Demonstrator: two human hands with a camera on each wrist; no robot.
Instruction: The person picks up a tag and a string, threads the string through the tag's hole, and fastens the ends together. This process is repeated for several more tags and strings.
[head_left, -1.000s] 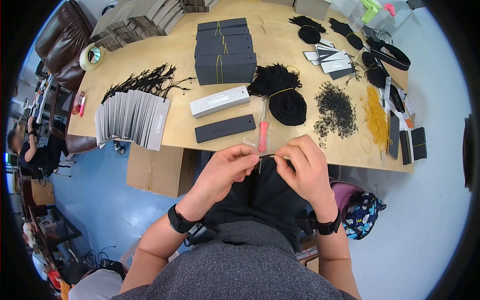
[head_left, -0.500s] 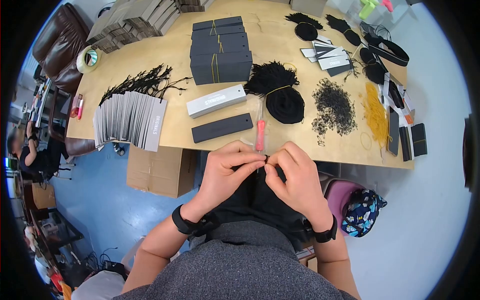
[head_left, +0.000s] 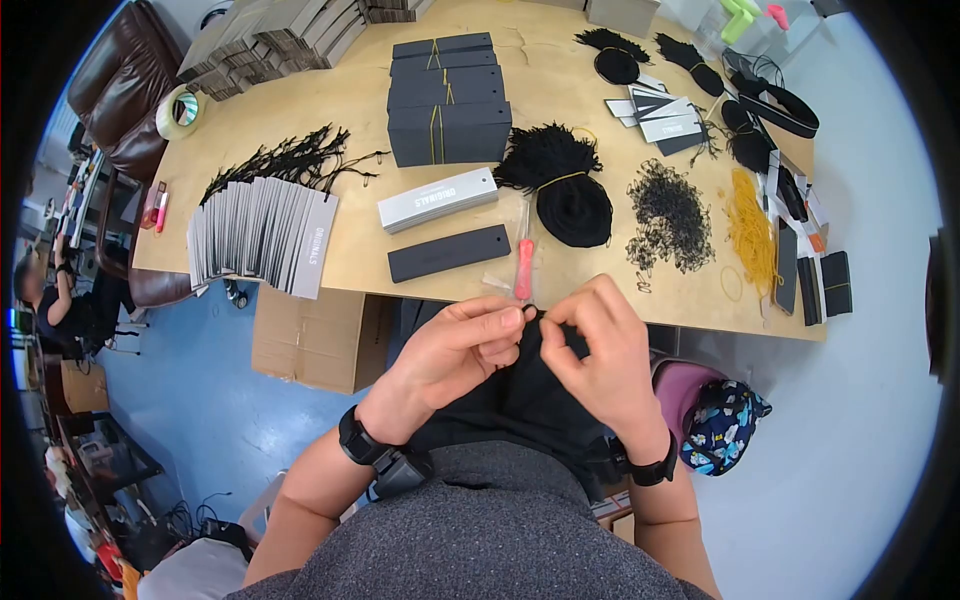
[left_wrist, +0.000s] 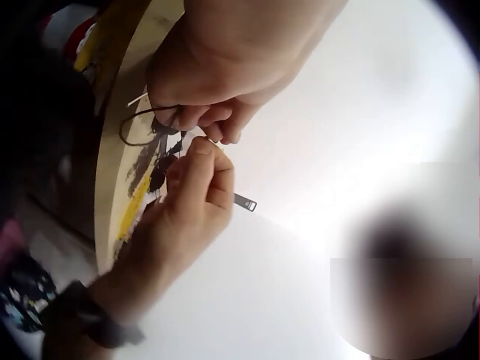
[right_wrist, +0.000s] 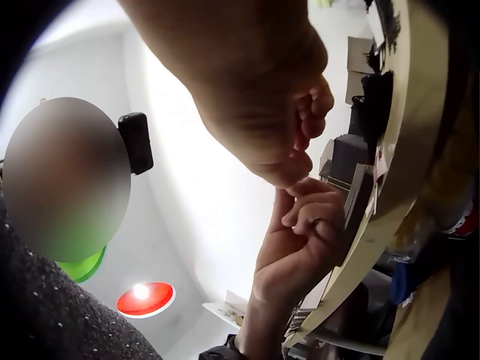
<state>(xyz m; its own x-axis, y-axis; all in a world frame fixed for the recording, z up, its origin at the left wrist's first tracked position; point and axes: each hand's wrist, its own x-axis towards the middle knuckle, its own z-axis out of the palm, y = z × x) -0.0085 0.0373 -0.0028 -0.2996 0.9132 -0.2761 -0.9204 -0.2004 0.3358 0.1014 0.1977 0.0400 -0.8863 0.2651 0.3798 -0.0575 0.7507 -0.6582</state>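
Note:
The left hand (head_left: 445, 345) pinches a thin black cord (head_left: 530, 311) between thumb and forefinger, above the person's lap at the table's front edge. Just beside it, the right hand (head_left: 600, 350) has its thumb and forefinger pinched together at the cord's other side. In the left wrist view the cord (left_wrist: 127, 126) forms a loop by the left hand (left_wrist: 225, 67), with the right hand (left_wrist: 191, 195) close below. The right wrist view shows the right hand (right_wrist: 255, 97) over the left hand (right_wrist: 296, 247), fingertips nearly touching; the cord is hidden there.
Behind the hands lie a red-handled tool (head_left: 524, 268), a dark card stack (head_left: 450, 254) and a white card stack (head_left: 438, 200). A black cord bundle (head_left: 573, 210), small black rings (head_left: 668, 215) and yellow bands (head_left: 748, 230) lie rightward. Fanned tags (head_left: 262, 238) sit left.
The fingertips came together half a second ago and are now slightly apart, with a small curve of cord showing between them. The left hand has turned slightly.

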